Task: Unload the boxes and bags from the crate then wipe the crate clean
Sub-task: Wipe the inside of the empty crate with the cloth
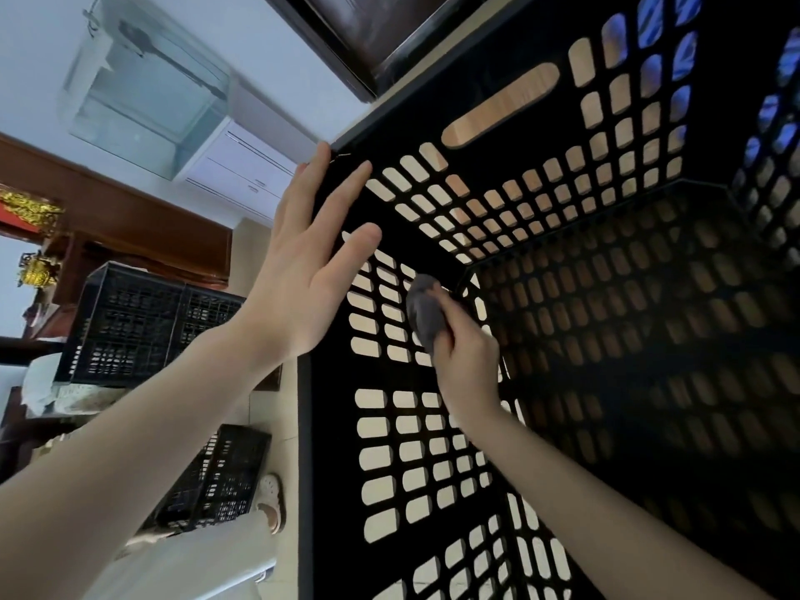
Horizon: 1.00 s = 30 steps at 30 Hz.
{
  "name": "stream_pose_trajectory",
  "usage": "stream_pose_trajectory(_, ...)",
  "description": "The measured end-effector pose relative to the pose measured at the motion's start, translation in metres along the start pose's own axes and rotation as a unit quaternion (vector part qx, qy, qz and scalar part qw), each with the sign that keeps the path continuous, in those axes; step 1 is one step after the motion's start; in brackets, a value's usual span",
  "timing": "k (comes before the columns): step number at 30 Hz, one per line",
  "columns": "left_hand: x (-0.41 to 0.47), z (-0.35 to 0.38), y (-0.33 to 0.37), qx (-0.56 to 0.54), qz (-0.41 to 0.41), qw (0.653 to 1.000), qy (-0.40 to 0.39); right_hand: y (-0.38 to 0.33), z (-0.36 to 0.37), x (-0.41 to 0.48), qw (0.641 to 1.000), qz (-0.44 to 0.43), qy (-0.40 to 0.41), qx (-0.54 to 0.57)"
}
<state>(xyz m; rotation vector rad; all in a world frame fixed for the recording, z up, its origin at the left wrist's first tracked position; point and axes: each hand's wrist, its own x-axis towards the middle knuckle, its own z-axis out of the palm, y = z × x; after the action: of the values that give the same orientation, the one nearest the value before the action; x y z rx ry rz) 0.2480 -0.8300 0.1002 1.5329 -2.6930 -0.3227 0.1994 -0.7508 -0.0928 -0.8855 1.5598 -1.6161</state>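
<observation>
Another black crate sits on the floor off to the left. The left hand is flat, fingers spread, pressing on the big crate right at its rim corner. Just right of that, inside the crate, the right hand has a balled-up grey cloth gripped in curled fingers, up against the slotted side wall.
</observation>
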Motion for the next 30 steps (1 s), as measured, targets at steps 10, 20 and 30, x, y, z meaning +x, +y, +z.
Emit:
stream_pose_trajectory(10, 0.002, -0.001, 0.001, 0.028, -0.003, 1.0, -0.008, 0.018, -0.014, -0.01, 0.999, -0.009, -0.01, -0.04)
stream_pose_trajectory(20, 0.003, -0.002, 0.0, 0.047, 0.003, 0.999, -0.012, 0.015, -0.006, 0.009, 0.995, 0.083, 0.03, -0.053)
stream_pose_trajectory(30, 0.003, -0.001, 0.001, 0.038, -0.003, 0.999, -0.006, 0.028, -0.008, 0.02, 0.993, 0.05, -0.026, -0.108)
